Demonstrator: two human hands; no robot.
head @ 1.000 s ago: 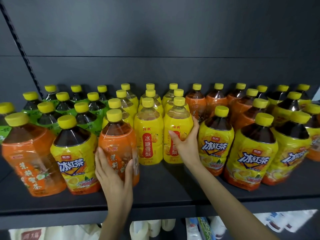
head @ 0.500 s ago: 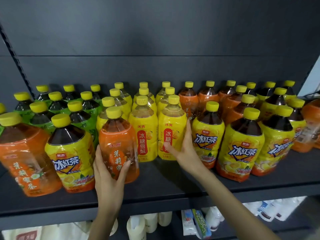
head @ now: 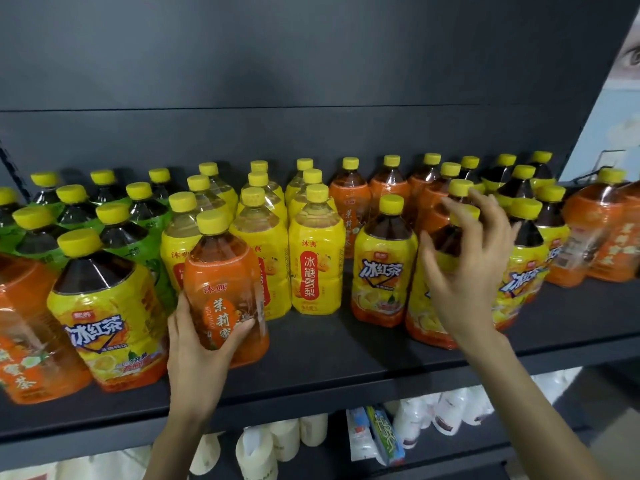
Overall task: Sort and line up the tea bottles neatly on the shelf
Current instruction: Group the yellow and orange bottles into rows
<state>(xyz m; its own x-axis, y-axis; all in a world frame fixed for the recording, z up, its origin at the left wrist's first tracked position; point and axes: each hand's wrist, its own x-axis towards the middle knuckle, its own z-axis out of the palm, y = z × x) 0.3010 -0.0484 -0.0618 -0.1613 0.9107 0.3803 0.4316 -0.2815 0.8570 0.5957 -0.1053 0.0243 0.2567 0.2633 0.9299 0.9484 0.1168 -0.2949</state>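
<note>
Left hand (head: 197,344) wraps fingers and thumb round an orange-labelled plastic tea bottle with a yellow cap (head: 225,282), which is upright near the front of the dark shelf board (head: 346,344), just ahead of the yellow-labelled rows. Right hand (head: 464,271) hangs with fingers spread before 1 yellow-labelled dark tea bottle (head: 417,317) further right. It is blurred, so I cannot tell if it touches.

Down below, white paper-wrapped packs (head: 284,434) in a row, possibly cups; just beside, a slim blue-and-green plastic packet (head: 386,436); further right, white soft pouches (head: 450,410).
</note>
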